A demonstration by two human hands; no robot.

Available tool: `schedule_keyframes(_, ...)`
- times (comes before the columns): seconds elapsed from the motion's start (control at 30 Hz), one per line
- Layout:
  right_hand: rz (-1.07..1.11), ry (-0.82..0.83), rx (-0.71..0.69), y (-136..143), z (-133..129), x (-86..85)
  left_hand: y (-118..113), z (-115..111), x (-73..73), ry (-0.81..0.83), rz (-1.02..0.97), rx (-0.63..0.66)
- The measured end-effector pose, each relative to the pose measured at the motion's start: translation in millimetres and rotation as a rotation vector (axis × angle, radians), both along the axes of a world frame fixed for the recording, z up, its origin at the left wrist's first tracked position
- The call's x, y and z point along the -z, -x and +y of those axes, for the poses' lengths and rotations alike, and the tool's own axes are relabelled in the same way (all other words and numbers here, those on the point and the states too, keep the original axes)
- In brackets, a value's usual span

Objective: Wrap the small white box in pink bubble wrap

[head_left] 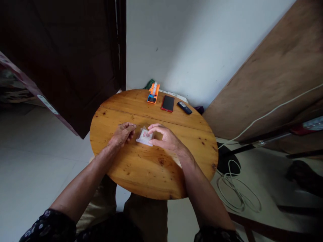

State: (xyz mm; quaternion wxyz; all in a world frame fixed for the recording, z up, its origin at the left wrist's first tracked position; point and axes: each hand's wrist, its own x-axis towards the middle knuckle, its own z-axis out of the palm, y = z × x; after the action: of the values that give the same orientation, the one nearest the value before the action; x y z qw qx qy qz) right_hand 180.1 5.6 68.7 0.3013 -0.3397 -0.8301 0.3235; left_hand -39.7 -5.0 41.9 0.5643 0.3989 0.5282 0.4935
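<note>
2 hands & sm. clear packet, rounded wood table.
Nearest: dk. patterned sleeves (50,225), then brn. trousers (146,211) at near edge of table (151,178). Approx. mid-table: R. hand (163,135), half-curled, thumb & fingers apart, tips at R. side of packet (144,137); L. hand (125,133) just beside packet's L. side, fingers drawn tog. in narrow pinch, can't tell if anything's in it. Packet: flat on table betw. hands, transp. w/ red print. Far side, R. to L.: blk. remote (184,108), w/ pale label, tilted; phone (168,103), dk. screen, red edge; tape dispenser (153,94), orange & blue, w/ clear tape. Behind table: pale wall (176,43).
</note>
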Motion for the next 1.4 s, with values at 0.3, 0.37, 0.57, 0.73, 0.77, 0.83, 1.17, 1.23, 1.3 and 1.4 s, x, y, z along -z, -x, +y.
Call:
schedule_keyframes(0.3,-0.077,-0.125,0.045,8,2,8.7,-2,-2,0.9,0.008,0.091,0.085)
schedule_keyframes(0.37,-0.064,-0.143,0.055,8,4,12.1,-3,-3,0.9,-0.009,0.131,0.129)
schedule_keyframes(0.57,0.020,-0.205,0.089,9,7,20.6,-6,-4,-1.4,0.006,0.184,0.186)
schedule_keyframes(0.73,0.021,-0.253,0.121,13,5,21.4,-6,-5,-3.9,0.003,0.206,0.213)
schedule_keyframes(0.77,0.012,-0.259,0.134,14,4,20.8,-6,-5,-4.0,-0.002,0.215,0.216)
schedule_keyframes(0.83,0.002,-0.272,0.162,14,3,19.5,-6,-5,-3.8,-0.011,0.221,0.204)
schedule_keyframes(1.17,0.287,-0.214,0.349,8,8,14.7,-6,-3,6.3,-0.143,0.209,0.062)
schedule_keyframes(1.23,0.346,-0.177,0.362,7,10,14.4,-7,-3,8.1,-0.201,0.234,0.036)
schedule_keyframes(1.3,0.404,-0.137,0.371,6,11,13.7,-8,-4,8.8,-0.240,0.228,0.065)
schedule_keyframes(1.4,0.493,-0.080,0.385,2,13,12.3,-10,-7,7.7,-0.237,0.151,0.176)
